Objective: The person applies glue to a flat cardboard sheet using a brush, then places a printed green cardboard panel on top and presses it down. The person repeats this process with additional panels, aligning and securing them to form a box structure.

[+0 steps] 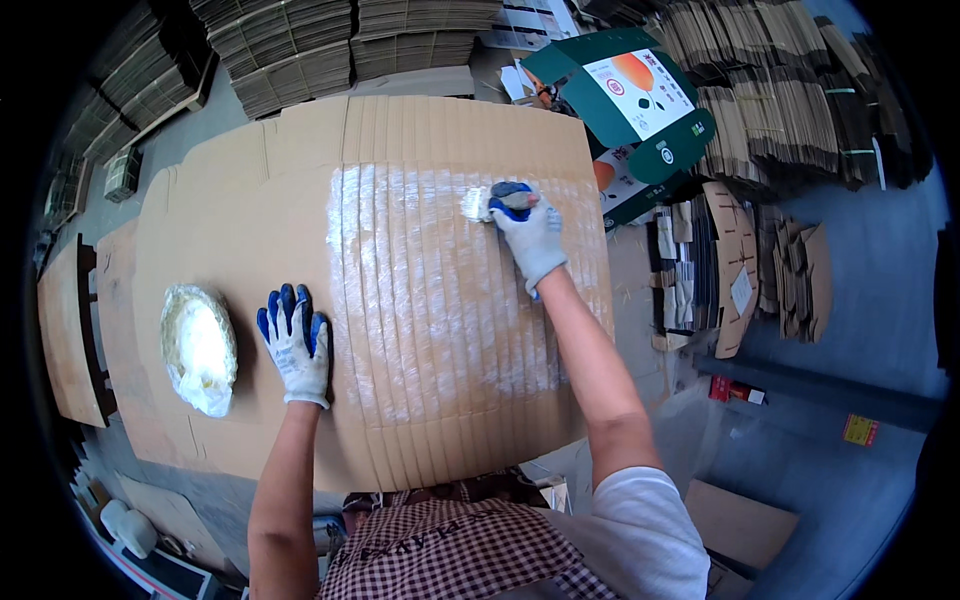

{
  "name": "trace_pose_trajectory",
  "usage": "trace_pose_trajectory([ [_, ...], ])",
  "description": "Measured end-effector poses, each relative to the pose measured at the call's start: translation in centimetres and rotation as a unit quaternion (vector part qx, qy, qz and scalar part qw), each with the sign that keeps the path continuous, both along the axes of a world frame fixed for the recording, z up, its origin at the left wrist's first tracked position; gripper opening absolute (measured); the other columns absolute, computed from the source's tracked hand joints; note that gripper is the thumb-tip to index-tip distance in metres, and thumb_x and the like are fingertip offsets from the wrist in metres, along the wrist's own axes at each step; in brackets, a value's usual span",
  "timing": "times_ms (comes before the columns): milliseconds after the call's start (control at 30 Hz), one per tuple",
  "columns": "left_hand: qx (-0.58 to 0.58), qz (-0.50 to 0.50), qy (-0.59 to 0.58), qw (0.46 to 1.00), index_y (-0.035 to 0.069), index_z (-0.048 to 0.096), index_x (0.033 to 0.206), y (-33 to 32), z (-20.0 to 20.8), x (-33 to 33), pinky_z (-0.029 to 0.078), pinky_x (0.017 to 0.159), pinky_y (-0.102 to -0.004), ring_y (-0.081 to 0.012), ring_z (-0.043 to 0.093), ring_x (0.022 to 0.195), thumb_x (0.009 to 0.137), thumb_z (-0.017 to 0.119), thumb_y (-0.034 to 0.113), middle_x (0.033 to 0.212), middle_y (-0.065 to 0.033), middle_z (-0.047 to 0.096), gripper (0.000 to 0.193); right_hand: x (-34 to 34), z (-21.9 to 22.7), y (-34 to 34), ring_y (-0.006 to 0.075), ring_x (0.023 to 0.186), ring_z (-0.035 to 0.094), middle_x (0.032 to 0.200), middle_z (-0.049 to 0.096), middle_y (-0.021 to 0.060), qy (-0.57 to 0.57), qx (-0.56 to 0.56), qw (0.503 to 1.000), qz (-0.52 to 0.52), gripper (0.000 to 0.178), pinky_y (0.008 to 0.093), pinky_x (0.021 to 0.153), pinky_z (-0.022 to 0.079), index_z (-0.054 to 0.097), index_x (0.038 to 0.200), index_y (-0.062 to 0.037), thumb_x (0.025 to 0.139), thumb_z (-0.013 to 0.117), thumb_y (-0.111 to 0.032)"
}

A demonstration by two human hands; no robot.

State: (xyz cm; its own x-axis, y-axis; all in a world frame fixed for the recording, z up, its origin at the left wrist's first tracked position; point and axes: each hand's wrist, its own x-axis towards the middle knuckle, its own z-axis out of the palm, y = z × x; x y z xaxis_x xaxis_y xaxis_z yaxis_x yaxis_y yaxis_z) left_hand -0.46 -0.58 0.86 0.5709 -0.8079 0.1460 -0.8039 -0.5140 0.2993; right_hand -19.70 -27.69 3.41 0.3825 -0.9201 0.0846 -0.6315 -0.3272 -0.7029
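Bright even daylight, soft shadows, sharp centre (fisheye rim dark, bent).

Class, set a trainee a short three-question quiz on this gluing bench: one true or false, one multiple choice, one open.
1. True or false: the left hand rests flat on the cardboard.
2. The right hand holds: A a brush, B a knife, C a tape roll.
3. What lies to the left of the left hand?

Key: 1 true. 2 A. 3 A bowl of white paste.

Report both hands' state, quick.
Left hand: open, flat on the cardboard sheets.
Right hand: closed on a brush, over the white glue.
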Motion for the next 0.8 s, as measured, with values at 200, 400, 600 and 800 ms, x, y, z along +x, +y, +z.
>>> trace_pose_trajectory([
  [200,-0.004,0.004,-0.001,1.0,0.012,0.044,0.125,0.2,-0.3,0.0,0.013,0.105,-0.0449,-0.0292,0.029,0.124,0.082,0.05,0.023,0.131,-0.0111,0.038,0.044,-0.3,2.1,-0.2,0.0321,0.081,0.056,0.085,0.059,0.015,0.088,-0.122,0.988,-0.034,0.029,0.0378,0.071,0.045,0.056,0.09,-0.0055,0.068,0.064,-0.023],
  [400,-0.01,0.001,-0.004,1.0,0.012,0.044,0.124,-0.3,-0.4,-0.2,0.014,0.104,-0.0453,-0.0295,0.03,0.123,0.081,0.05,0.023,0.131,-0.0115,0.038,0.045,0.7,1.0,0.2,0.0291,0.081,0.059,0.086,0.062,0.0144,-0.048,0.008,0.999,0.018,0.03,0.035,0.073,0.046,0.059,0.089,-0.0037,0.066,0.067,-0.022],
  [600,0.002,0.006,0.012,1.0,0.012,0.042,0.126,0.0,-0.2,-0.3,0.012,0.105,-0.0459,-0.0304,0.027,0.125,0.081,0.049,0.022,0.133,-0.0123,0.035,0.047,2.6,1.7,0.7,0.0266,0.082,0.06,0.088,0.062,0.0143,-0.091,0.056,0.99,-0.087,0.035,0.0332,0.074,0.046,0.059,0.092,-0.0026,0.064,0.07,-0.02],
  [800,-0.012,0.011,0.003,1.0,0.011,0.046,0.122,-0.2,-0.6,-0.4,0.014,0.105,-0.0458,-0.0299,0.03,0.123,0.081,0.052,0.023,0.131,-0.0117,0.038,0.044,4.9,-1.0,-0.3,0.0236,0.081,0.059,0.09,0.062,0.013,-0.295,0.135,0.945,-0.036,0.031,0.0323,0.075,0.046,0.059,0.095,-0.0041,0.067,0.067,-0.013],
])
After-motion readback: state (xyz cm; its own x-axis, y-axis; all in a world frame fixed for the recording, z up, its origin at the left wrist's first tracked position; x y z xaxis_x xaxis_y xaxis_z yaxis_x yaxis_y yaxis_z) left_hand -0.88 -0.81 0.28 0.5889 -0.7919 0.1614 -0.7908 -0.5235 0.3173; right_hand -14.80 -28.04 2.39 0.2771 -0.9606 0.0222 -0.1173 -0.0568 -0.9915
